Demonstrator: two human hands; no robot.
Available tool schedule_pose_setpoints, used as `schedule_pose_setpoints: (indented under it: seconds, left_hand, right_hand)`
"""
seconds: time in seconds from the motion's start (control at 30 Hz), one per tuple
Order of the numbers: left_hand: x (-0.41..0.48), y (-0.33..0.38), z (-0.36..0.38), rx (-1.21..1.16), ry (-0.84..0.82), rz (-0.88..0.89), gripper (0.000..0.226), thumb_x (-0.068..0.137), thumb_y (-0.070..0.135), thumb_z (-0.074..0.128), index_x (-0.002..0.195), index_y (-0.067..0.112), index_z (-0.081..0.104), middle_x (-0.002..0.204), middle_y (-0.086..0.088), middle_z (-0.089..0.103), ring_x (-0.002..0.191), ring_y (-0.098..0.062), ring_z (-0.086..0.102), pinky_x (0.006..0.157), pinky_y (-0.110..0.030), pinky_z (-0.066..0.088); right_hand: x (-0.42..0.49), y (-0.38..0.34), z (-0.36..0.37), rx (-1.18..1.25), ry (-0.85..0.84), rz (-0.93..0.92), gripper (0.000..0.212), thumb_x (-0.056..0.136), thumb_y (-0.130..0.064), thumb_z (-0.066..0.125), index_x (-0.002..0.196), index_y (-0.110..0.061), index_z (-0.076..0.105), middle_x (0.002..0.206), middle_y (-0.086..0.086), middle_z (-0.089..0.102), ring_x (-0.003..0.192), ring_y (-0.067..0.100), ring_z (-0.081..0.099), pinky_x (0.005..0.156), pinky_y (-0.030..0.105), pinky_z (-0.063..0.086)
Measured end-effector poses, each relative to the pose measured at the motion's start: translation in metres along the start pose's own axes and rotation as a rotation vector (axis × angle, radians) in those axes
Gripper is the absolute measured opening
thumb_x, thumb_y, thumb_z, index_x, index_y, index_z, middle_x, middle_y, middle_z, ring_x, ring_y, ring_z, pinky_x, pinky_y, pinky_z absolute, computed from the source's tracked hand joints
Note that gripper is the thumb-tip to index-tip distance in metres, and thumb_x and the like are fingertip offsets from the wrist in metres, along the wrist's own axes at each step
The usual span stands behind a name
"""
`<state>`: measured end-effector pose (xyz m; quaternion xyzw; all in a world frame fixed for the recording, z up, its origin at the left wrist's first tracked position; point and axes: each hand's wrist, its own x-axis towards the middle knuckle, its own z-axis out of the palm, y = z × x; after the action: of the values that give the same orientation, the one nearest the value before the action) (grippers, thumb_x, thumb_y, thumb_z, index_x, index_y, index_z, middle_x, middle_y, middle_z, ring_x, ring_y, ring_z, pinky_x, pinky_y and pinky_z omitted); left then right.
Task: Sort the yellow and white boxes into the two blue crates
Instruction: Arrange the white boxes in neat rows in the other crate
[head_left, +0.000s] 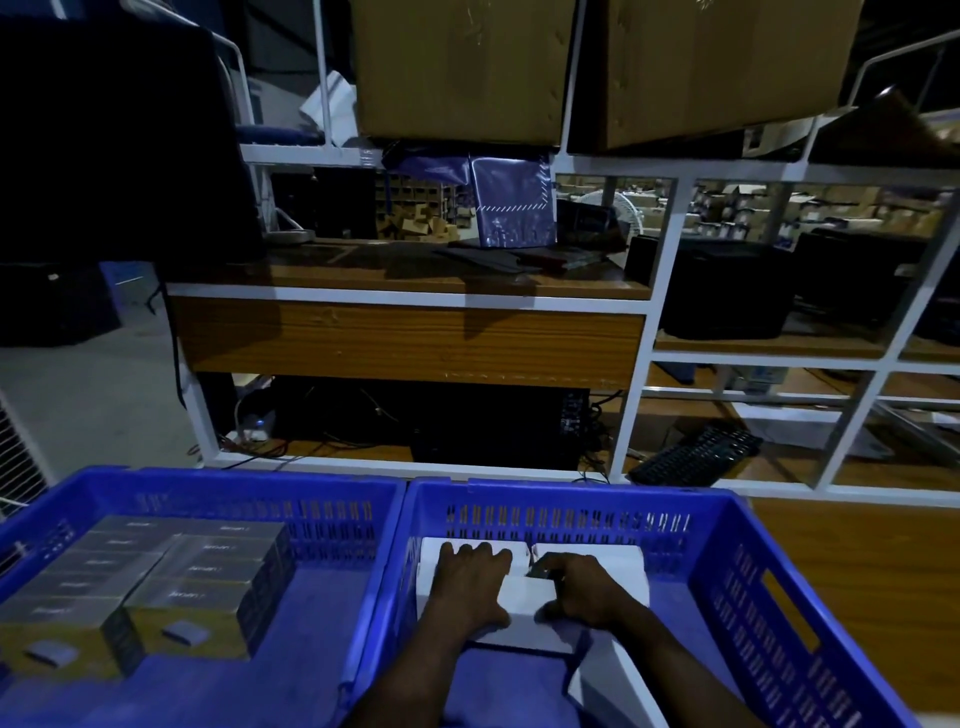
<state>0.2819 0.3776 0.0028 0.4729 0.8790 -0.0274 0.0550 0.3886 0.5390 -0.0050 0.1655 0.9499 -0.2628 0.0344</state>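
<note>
Seemingly white boxes (522, 597) under L hand (470, 579), R hand (582, 595).

Print on yellow boxes (148, 584) unreadable, left crate (234, 496) cut by left edge

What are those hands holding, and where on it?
The left hand and right hand lie atop the white boxes in the right crate; a real grip cannot be told.

Left crate (234, 480) and right crate (571, 491) both blue, walls patterned with rows of dark slots. Yellow boxes (192, 631) have grey tops (silvery in this dim light). White boxes (592, 558) plain. Cartons (462, 67) brown. Rack frame (660, 291) white. Keyboard (696, 457) black.
</note>
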Motion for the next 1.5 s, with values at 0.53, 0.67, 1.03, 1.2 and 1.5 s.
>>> schedule_pose_setpoints:
  seconds: [0.53,0.67,1.03,1.2,1.5]
  left_hand:
    - [0.009,-0.005,0.035,0.069,-0.234,-0.1,0.109,0.086,0.026,0.072,0.154,0.014,-0.011,0.16,-0.021,-0.018,0.148,-0.043,-0.012,0.115,-0.065,0.007]
    - [0.011,-0.007,0.044,0.035,-0.275,-0.126,0.11,0.086,0.015,0.07,0.153,0.016,-0.016,0.159,-0.019,-0.024,0.147,-0.041,-0.016,0.115,-0.064,0.004]
    - [0.015,-0.007,0.049,0.011,-0.242,-0.117,0.109,0.084,-0.005,0.065,0.153,0.016,-0.017,0.158,-0.02,-0.026,0.147,-0.042,-0.017,0.115,-0.064,0.003]
    - [0.015,-0.008,0.053,0.012,-0.194,-0.108,0.105,0.084,-0.009,0.061,0.154,0.017,-0.013,0.159,-0.021,-0.022,0.147,-0.044,-0.014,0.115,-0.065,0.005]
    - [0.013,-0.009,0.05,0.013,-0.241,-0.093,0.103,0.087,0.002,0.064,0.155,0.017,-0.012,0.159,-0.022,-0.021,0.147,-0.046,-0.012,0.114,-0.068,0.006]
  right_hand:
    - [0.006,0.012,0.013,-0.109,0.019,0.257,0.038,0.074,-0.038,0.075,0.104,-0.016,0.067,0.108,0.008,0.069,0.105,0.024,0.061,0.077,0.028,0.049]
    - [0.006,0.011,0.016,-0.121,-0.054,0.261,0.044,0.072,-0.039,0.073,0.111,-0.019,0.069,0.11,0.005,0.071,0.105,0.023,0.063,0.084,0.03,0.053]
    - [0.006,0.007,0.018,-0.12,-0.095,0.312,0.042,0.074,-0.039,0.073,0.108,-0.016,0.07,0.109,0.006,0.07,0.102,0.023,0.065,0.078,0.027,0.049]
    - [0.003,-0.008,0.015,-0.036,-0.216,0.192,0.011,0.088,-0.03,0.062,0.09,-0.021,0.055,0.117,0.011,0.066,0.106,0.024,0.061,0.079,0.028,0.042]
    - [0.001,-0.015,0.016,-0.042,-0.301,0.205,0.046,0.089,-0.036,0.06,0.125,-0.009,0.052,0.127,0.012,0.06,0.114,0.027,0.057,0.081,0.027,0.042]
